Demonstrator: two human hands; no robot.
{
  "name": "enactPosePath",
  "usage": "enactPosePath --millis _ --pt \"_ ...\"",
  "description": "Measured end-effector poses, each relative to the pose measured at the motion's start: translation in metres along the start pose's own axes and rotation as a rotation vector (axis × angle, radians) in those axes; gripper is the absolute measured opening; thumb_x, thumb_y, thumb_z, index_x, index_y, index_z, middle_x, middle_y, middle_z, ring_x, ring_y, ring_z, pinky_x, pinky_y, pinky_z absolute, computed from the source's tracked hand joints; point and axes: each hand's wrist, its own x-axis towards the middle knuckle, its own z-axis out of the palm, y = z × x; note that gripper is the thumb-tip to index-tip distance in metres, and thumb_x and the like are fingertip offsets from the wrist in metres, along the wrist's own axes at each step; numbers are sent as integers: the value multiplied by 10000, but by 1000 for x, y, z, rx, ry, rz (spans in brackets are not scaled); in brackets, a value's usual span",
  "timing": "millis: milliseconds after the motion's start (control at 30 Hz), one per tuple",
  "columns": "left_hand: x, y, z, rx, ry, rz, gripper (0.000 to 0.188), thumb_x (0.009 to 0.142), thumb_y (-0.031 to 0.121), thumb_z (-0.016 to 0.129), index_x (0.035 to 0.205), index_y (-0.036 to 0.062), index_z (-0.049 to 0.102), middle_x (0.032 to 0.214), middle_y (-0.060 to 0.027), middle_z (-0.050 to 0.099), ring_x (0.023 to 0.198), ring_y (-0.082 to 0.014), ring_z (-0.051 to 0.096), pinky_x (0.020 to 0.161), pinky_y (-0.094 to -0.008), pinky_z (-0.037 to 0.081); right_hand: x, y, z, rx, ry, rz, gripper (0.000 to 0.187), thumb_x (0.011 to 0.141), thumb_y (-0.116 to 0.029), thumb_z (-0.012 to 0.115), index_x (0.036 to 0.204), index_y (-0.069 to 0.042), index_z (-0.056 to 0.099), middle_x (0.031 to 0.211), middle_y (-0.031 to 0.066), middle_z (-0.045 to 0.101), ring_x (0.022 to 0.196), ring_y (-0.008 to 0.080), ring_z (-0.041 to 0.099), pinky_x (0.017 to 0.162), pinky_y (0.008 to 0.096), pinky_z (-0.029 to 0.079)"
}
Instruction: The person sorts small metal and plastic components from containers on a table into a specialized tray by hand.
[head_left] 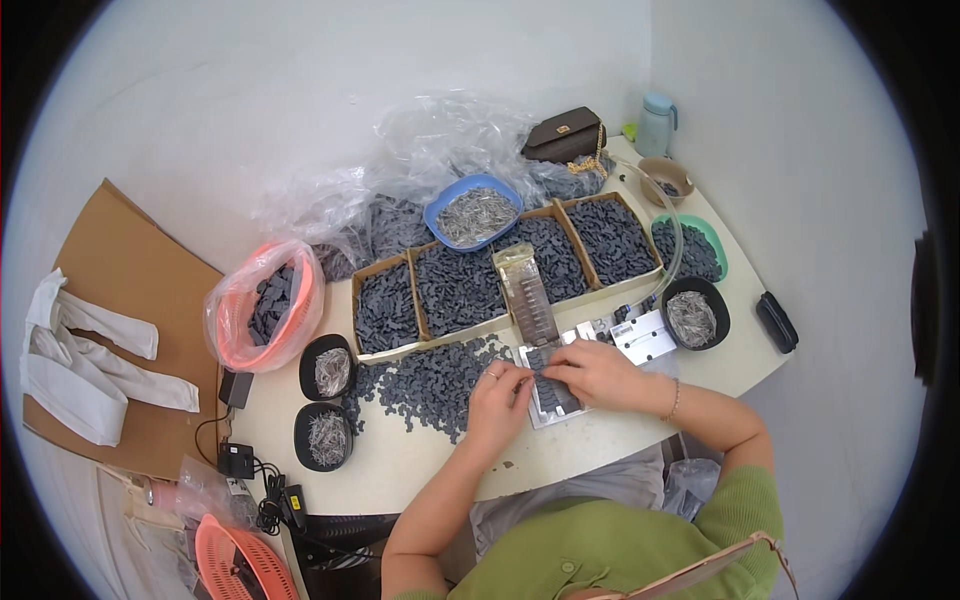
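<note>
My left hand point(498, 402) and my right hand point(604, 376) meet over a silver metal fixture point(542, 420) near the table's front edge. Dark grey small parts point(556, 398) lie in rows in the fixture. Fingertips of both hands are pinched close together at its upper part; what they hold is too small and covered to make out. A loose heap of small dark grey plastic pieces point(430, 385) spreads left of my left hand. Beyond the fixture, a clear ribbed plastic pack point(528, 295) leans across the box edge. A white block with a clear tube point(643, 338) adjoins the fixture on the right.
Cardboard trays point(433, 338) of grey pieces line the back. A blue bowl point(472, 240) and black bowls point(327, 368) point(324, 436) point(697, 312) hold thin metal pins. A green dish point(718, 250), coral basket point(262, 358), black case point(776, 322) and blue jug point(655, 128) stand around.
</note>
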Motion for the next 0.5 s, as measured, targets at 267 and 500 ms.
enactPosePath --millis 267,500 --pt "8 20 -77 230 113 58 186 748 35 716 927 23 668 947 -131 618 876 -299 605 771 -358 489 -7 -17 -2 -155 -77 -106 407 759 -217 673 1124 -46 613 1199 103 576 1121 250 533 917 388 435" --pt "-39 -55 -188 853 238 -274 68 799 43 628 855 14 603 866 -163 594 814 -365 560 720 -439 447 -33 11 -72 -280 189 271 261 719 -152 712 954 -64 641 1005 90 639 937 281 613 810 394 490"
